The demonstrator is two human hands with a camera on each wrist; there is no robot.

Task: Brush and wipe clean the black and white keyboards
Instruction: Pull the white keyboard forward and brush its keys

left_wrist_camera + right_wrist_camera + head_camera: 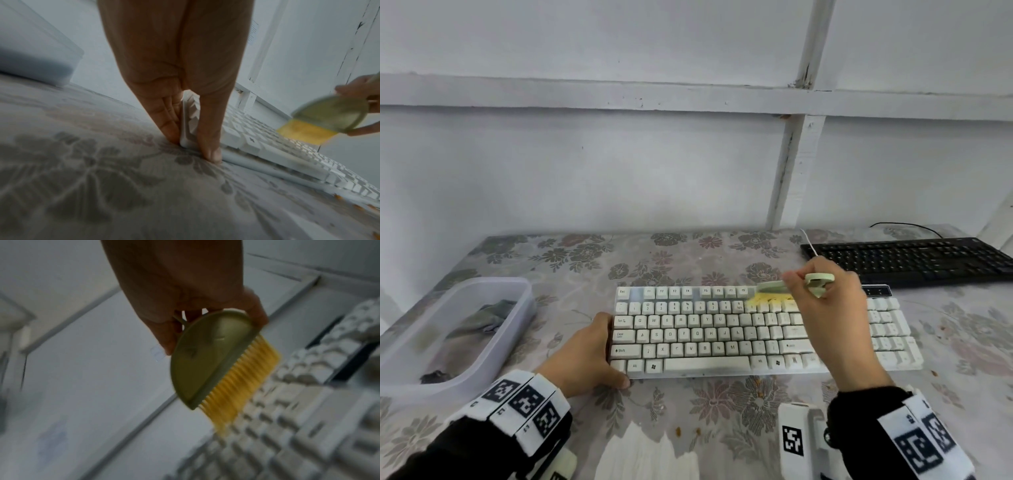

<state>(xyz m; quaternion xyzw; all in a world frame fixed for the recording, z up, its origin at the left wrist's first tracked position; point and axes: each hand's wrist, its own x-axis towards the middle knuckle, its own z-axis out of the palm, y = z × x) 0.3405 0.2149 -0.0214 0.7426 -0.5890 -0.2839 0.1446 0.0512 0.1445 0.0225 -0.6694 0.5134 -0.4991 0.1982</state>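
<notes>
The white keyboard (pixel 763 330) lies in the middle of the flowered tablecloth (pixel 688 404) and is being brushed. It is steadied at its near left corner by the left hand (pixel 585 356): the straight fingers are pressed together against the left end, and the thumb is laid along the front edge, as the left wrist view shows. A small green brush (pixel 796 286) with yellow bristles is pinched by its handle in the right hand (pixel 825 294), the fingers curled round it. The bristles are set on the upper key rows, right of the middle; whether they press between the keys cannot be told through the blur.

Orange crumbs (pixel 688 431) are scattered on the cloth in front of the keyboard, which suggests that some dirt is already swept out, but the brushing is judged to be only partly done. No wiping is under way: a cloth (pixel 482 318) lies in the clear plastic tub (pixel 400 383) at the left, well apart from both hands. The black keyboard (pixel 907 260) rests at the far right of the table, near the wall, with no hand or tool on it. Its brushing and wiping, and the wiping of the white one, appear to be left.
</notes>
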